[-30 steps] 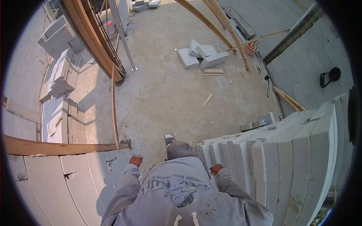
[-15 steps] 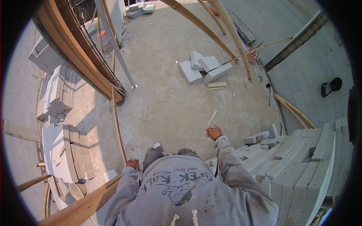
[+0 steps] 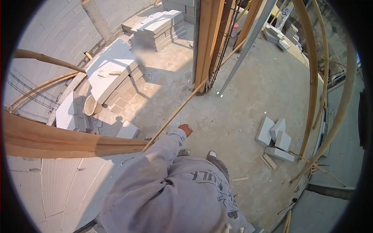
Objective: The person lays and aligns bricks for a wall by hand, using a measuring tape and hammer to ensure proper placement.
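My left hand is out in front of my body above the concrete floor, its fingers curled in. Whether anything is inside them is hidden. Nearest to it is a long thin wooden strip, which slants past on the left, apart from the hand. My shoes show below on the floor. My right hand is out of sight, on the far side of my body.
White block stacks stand at left, one bearing a trowel. A bucket lies beside it. A timber-cased column rises ahead with a metal prop. Loose blocks and bamboo poles are right.
My view has swung left, so the column and loose blocks sit farther right. My left hand has moved forward and up; my right hand has left the view.
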The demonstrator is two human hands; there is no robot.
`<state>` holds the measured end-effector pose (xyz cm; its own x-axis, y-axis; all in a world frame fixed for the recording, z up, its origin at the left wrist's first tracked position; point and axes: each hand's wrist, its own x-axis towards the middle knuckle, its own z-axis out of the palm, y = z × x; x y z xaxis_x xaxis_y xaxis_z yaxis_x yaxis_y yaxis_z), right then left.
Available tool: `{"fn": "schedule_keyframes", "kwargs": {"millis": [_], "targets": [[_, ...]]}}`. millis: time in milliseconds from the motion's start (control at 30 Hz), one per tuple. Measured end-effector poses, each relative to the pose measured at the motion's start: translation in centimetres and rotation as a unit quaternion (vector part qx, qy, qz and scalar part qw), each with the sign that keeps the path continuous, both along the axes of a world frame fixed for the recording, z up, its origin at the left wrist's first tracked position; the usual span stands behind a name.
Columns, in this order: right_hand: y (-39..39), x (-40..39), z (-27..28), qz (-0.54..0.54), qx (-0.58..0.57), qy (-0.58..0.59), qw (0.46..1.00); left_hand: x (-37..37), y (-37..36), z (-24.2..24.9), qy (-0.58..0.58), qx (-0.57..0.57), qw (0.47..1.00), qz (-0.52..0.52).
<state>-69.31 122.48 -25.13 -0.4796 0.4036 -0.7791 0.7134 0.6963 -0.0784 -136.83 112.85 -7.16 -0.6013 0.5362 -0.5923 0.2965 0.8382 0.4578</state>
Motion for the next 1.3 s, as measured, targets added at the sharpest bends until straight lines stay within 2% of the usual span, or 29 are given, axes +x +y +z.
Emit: {"fn": "schedule_keyframes", "kwargs": {"millis": [33, 67, 100, 133, 167, 233, 300, 333, 367, 400, 467, 500, 533, 600, 633, 667, 700, 733, 767, 900, 967, 1000, 1033, 1067, 1100, 1167, 1200, 1233, 1300], "targets": [[3.2, -0.1, 0.7, 0.068, 0.077, 0.138, 0.985, 0.7, 0.5, -0.7, -0.017, 0.010, 1.000, 0.003], [6.1, 0.7, 0.9, 0.127, 0.147, 0.270, 0.943, 1.7, 0.7, -0.1, -0.018, 0.013, 1.000, 0.022], [15.4, 4.6, -2.7, 0.144, 0.143, 0.268, 0.942, 3.1, 0.8, 0.0, -0.029, -0.009, 0.999, 0.029], [17.4, -3.0, 5.7, 0.160, 0.112, 0.170, 0.966, 4.6, 0.6, 0.1, -0.041, -0.032, 0.998, 0.036], [18.5, -10.6, 17.4, 0.174, 0.080, 0.068, 0.979, 5.8, -0.1, -2.4, -0.049, -0.030, 0.997, 0.053], [25.2, -12.8, 20.6, 0.117, 0.002, 0.065, 0.991, 8.0, -1.2, -2.2, -0.069, -0.041, 0.991, 0.106], [30.6, -16.1, 22.4, -0.089, -0.039, -0.004, 0.995, 10.0, -2.5, -1.2, -0.091, -0.051, 0.981, 0.164], [33.3, -16.9, 21.6, 0.104, 0.062, -0.029, 0.992, 10.6, -3.3, -0.4, -0.077, -0.032, 0.975, 0.204], [35.1, -18.2, 21.3, 0.292, 0.160, -0.047, 0.942, 11.2, -4.0, 0.3, -0.061, -0.014, 0.968, 0.243], [36.6, -19.4, 21.0, 0.311, 0.154, -0.049, 0.937, 11.8, -4.8, 1.0, -0.066, -0.019, 0.963, 0.262], [38.1, -23.4, 20.7, 0.361, 0.161, -0.015, 0.919, 12.5, -6.2, 2.1, -0.076, -0.022, 0.927, 0.366], [38.2, -26.1, 20.7, 0.325, 0.135, -0.051, 0.935, 13.0, -7.2, 1.6, -0.076, -0.024, 0.921, 0.380], [37.6, -28.3, 20.4, 0.338, 0.134, -0.048, 0.930, 13.5, -8.3, 0.7, -0.077, -0.011, 0.906, 0.416], [36.8, -32.4, 19.3, 0.448, 0.139, 0.020, 0.883, 14.2, -10.1, -1.5, -0.078, 0.003, 0.884, 0.461], [36.3, -34.2, 18.1, 0.499, 0.138, 0.120, 0.847, 14.5, -10.8, -2.6, -0.053, -0.010, 0.880, 0.471], [34.8, -36.8, 18.6, 0.508, 0.135, 0.120, 0.842, 14.6, -11.5, -3.3, -0.029, -0.024, 0.877, 0.479], [32.7, -39.4, 18.7, 0.175, -0.012, 0.097, 0.980, 14.6, -12.3, -4.0, -0.034, -0.027, 0.872, 0.489], [30.6, -41.8, 19.2, -0.186, -0.153, 0.055, 0.969, 14.4, -12.9, -4.5, -0.040, -0.022, 0.859, 0.509], [29.8, -43.0, 18.3, -0.185, -0.164, 0.099, 0.964, 14.0, -13.7, -5.0, -0.045, -0.017, 0.847, 0.529], [27.6, -51.3, 20.4, -0.142, -0.138, 0.084, 0.976, 9.9, -16.4, -6.2, -0.073, -0.034, 0.824, 0.561], [28.8, -54.0, 20.8, -0.089, -0.137, 0.058, 0.985, 7.3, -17.9, -5.3, -0.080, -0.030, 0.800, 0.593], [30.6, -55.5, 20.0, 0.297, -0.040, 0.044, 0.953, 5.9, -18.8, -5.1, -0.081, -0.033, 0.796, 0.599], [33.4, -57.0, 17.6, 0.636, 0.063, 0.030, 0.769, 4.3, -19.7, -4.8, -0.055, 0.001, 0.791, 0.610], [34.5, -58.4, 15.7, 0.612, 0.154, 0.010, 0.776, 2.3, -20.7, -4.5, -0.026, 0.037, 0.784, 0.619], [35.7, -60.8, 15.0, 0.572, 0.141, 0.034, 0.807, 0.2, -21.7, -2.9, -0.021, 0.037, 0.780, 0.624], [33.5, -67.6, 18.9, 0.619, 0.091, 0.077, 0.777, -2.8, -23.6, 1.3, -0.026, 0.083, 0.752, 0.653], [30.7, -70.5, 20.5, 0.286, 0.006, 0.119, 0.951, -3.0, -24.9, 0.9, -0.023, 0.081, 0.751, 0.654], [27.9, -73.2, 21.9, -0.090, -0.081, 0.143, 0.982, -3.3, -26.3, -0.3, 0.020, 0.120, 0.742, 0.660], [24.9, -77.9, 24.1, -0.055, -0.113, 0.235, 0.964, -3.7, -28.1, -0.3, 0.065, 0.156, 0.726, 0.666]]}}
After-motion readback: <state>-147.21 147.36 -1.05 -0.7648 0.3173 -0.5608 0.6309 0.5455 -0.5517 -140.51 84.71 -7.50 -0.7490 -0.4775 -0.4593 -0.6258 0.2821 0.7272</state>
